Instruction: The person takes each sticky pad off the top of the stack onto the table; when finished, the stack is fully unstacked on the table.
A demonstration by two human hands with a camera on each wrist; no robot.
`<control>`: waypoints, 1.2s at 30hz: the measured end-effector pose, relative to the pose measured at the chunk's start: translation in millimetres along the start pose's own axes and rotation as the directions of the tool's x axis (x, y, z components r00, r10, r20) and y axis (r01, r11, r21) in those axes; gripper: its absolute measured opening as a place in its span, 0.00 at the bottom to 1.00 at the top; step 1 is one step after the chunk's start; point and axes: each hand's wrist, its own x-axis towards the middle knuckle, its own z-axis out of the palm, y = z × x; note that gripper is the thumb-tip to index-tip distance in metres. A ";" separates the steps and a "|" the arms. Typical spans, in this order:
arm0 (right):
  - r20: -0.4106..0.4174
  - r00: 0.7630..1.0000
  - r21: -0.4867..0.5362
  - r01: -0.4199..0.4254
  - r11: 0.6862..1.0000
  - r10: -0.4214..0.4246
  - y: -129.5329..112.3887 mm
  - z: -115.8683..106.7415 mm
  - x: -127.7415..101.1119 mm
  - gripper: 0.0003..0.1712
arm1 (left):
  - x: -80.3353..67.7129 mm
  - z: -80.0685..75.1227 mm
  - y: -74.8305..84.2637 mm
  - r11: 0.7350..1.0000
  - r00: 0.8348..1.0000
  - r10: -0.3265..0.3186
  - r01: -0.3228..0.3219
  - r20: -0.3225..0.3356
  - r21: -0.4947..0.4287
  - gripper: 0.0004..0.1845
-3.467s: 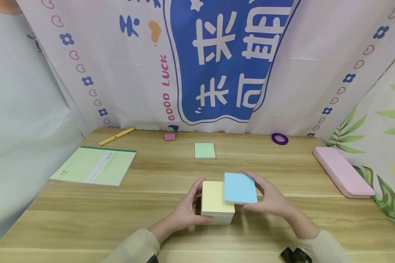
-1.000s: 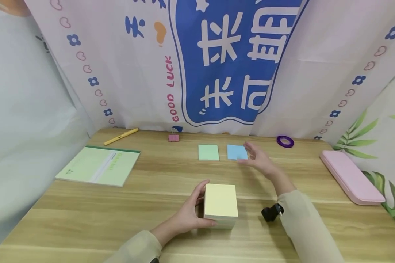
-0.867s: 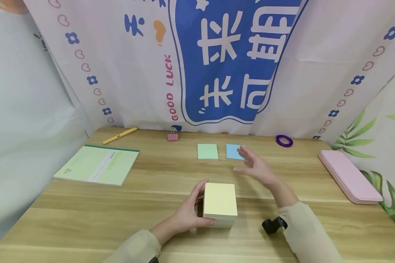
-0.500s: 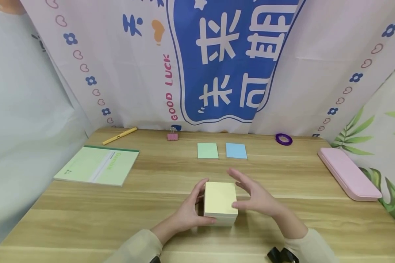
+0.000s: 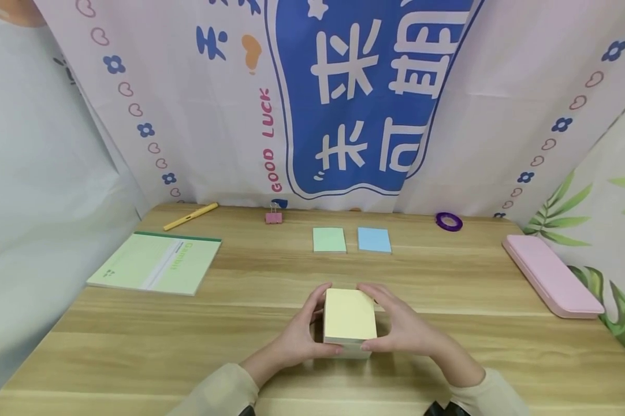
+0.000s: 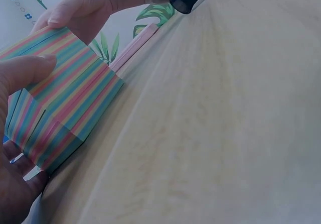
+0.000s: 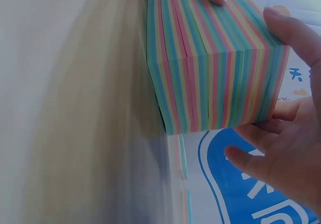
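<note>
Both hands now clasp the note block (image 5: 348, 316) near the desk's (image 5: 136, 346) front edge: my right hand (image 5: 403, 328) has come back from the blue sheet (image 5: 374, 239) at the rear edge, fingers curled round it opposite the left hand (image 5: 297, 334), so another sheet looks next.

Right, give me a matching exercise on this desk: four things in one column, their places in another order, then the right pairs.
Things:
1. thick block of paper notes with a yellow top sheet
2. flat pink pencil case
3. purple ring of tape
4. yellow pen

Places:
A. far left corner of the wooden desk, behind the green notebook
B. right edge of the desk, beside the leaf-print curtain
C. between the left hand and the right hand, near the front
D. at the back, right of the loose blue sheet

Pairs: 1-C, 2-B, 3-D, 4-A
</note>
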 end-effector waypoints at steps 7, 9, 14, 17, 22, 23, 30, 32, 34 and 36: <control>-0.017 1.000 -0.053 -0.018 0.998 0.018 1.0 2.3 -0.6 0.55 | 0.2 0.7 -0.2 1.000 1.000 0.001 -0.001 -0.004 -0.008 0.51; -0.018 1.000 -0.065 -0.024 0.998 0.023 1.2 1.8 -1.2 0.55 | 0.7 1.2 -0.2 1.000 1.000 0.000 0.000 -0.003 -0.010 0.51; -0.012 0.999 -0.062 -0.038 0.997 0.038 2.5 -2.5 -3.0 0.54 | 0.4 1.4 0.4 1.000 1.000 -0.003 0.003 -0.005 -0.002 0.51; -0.018 0.998 -0.047 -0.058 0.997 0.058 4.9 -6.5 -6.3 0.53 | -0.3 1.1 1.5 1.000 1.000 -0.012 0.012 -0.004 0.003 0.50; -0.048 0.997 0.126 -0.052 0.991 0.059 12.0 -15.8 -14.0 0.51 | -0.3 0.8 4.1 0.999 1.000 -0.025 0.025 -0.007 0.019 0.50; -0.053 0.997 0.164 -0.042 0.985 0.052 13.6 -18.0 -15.6 0.51 | -0.4 0.9 4.4 0.999 1.000 -0.027 0.027 -0.009 0.021 0.50; -0.083 0.990 0.284 -0.083 0.955 0.110 26.4 -41.9 -20.5 0.50 | 0.9 2.3 -7.1 0.999 1.000 -0.018 0.019 -0.011 0.039 0.51; -0.080 0.984 0.306 -0.129 0.943 0.160 34.5 -52.6 -17.9 0.51 | 1.3 2.3 -15.3 0.998 1.000 -0.027 0.028 -0.012 0.059 0.52; -0.083 0.976 0.347 -0.163 0.923 0.203 45.0 -64.6 -13.6 0.50 | 1.5 1.8 -22.8 0.997 0.999 -0.035 0.036 -0.008 0.067 0.52; -0.092 0.966 0.390 -0.189 0.901 0.243 57.3 -76.4 -8.9 0.50 | 1.4 1.2 -27.9 0.997 0.999 -0.052 0.051 0.000 0.064 0.53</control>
